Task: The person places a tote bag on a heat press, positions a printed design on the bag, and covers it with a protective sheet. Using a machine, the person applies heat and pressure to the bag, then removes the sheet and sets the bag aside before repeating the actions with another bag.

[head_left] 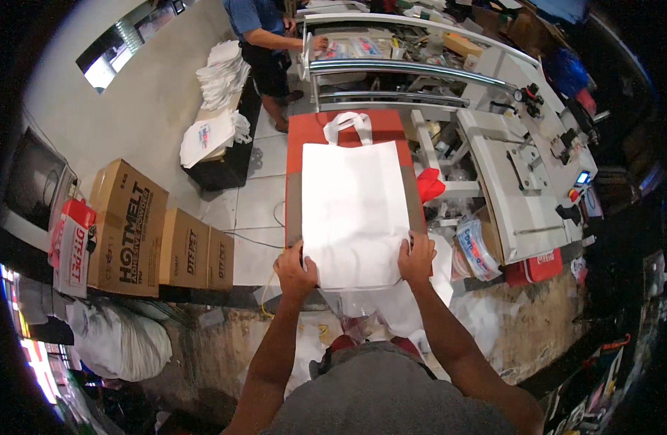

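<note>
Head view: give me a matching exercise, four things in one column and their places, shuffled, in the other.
Things:
1. white bag
2. cardboard boxes
3. left hand
4. stack of white bags

Places:
A. on the floor at the person's left
B. beside another person, at the far end
C. flat on the red pad
D. gripping the bag's near left corner

Pairs: 1-C, 2-A, 3-D, 4-B

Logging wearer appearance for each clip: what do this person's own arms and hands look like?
Both forearms are bare, with no sleeves in view. The left hand and right hand wear no gloves; no watch, ring or band is visible. A grey garment covers the torso.
</note>
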`<control>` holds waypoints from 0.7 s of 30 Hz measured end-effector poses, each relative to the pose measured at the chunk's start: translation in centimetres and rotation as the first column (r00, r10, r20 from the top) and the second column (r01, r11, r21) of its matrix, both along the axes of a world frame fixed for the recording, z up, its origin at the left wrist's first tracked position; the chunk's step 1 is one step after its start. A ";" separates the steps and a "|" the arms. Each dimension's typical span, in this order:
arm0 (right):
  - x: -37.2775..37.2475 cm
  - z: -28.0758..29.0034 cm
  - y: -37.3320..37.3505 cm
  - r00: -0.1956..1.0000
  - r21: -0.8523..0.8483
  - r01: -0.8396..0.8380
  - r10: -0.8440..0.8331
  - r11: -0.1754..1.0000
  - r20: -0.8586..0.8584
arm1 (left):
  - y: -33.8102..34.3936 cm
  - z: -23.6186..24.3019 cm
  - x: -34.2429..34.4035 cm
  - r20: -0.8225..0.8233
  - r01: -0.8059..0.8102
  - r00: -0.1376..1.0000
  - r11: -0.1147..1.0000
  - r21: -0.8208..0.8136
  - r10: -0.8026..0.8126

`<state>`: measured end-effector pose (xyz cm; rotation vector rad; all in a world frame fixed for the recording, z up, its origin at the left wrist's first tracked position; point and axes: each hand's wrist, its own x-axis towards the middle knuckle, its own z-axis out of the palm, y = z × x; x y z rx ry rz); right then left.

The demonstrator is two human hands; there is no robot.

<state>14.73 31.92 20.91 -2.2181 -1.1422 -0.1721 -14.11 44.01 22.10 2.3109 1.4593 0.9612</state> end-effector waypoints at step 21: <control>7.6 -0.7 -11.0 0.972 0.278 0.131 -0.068 0.952 -0.225 | 0.5 -7.9 -8.3 0.465 -0.182 0.848 0.963 -0.197 0.255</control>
